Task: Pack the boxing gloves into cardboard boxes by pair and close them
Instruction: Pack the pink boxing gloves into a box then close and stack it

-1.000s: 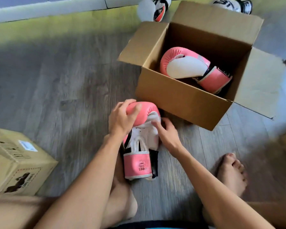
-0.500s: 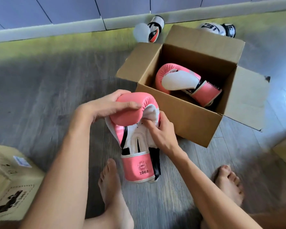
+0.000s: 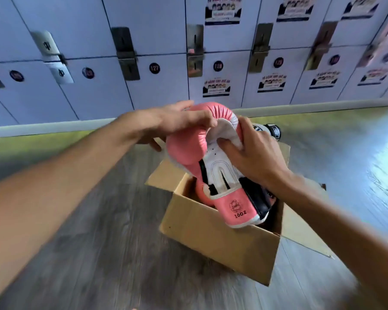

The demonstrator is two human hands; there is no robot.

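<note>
Two bare forearms at the near edge, reaching forward over a grey wood-grain plank floor [image 3: 99, 242]. One open brown cardboard box [image 3: 222, 249] on that floor, just ahead of the arms. Three flaps seen, all folded outward: one left, one right, one at the far side behind the right wrist.

One pink and white padded boxing glove [image 3: 217, 175] gripped by both hands directly above the box opening. Cuff downward, padded end upward, white palm side facing the camera. "10 OZ" printed on the pink cuff. Cuff low over the near wall's rim; contact with the box not determinable.

Left hand [image 3: 166, 124] clasped over the padded top of that glove, thumb across the front, fingers wrapped behind. Right hand [image 3: 255, 157] clasped on the glove's right side, fingertips dug into the white palm fold.

One second pink glove [image 3: 203, 194] lying inside the box, only a sliver visible below the held one.

One white and black boxing glove [image 3: 268, 130] on the floor just beyond the box, partly hidden by the right hand.

Two rows of pale blue locker doors [image 3: 157, 41] along the far wall, with round number discs, "127" legible.
</note>
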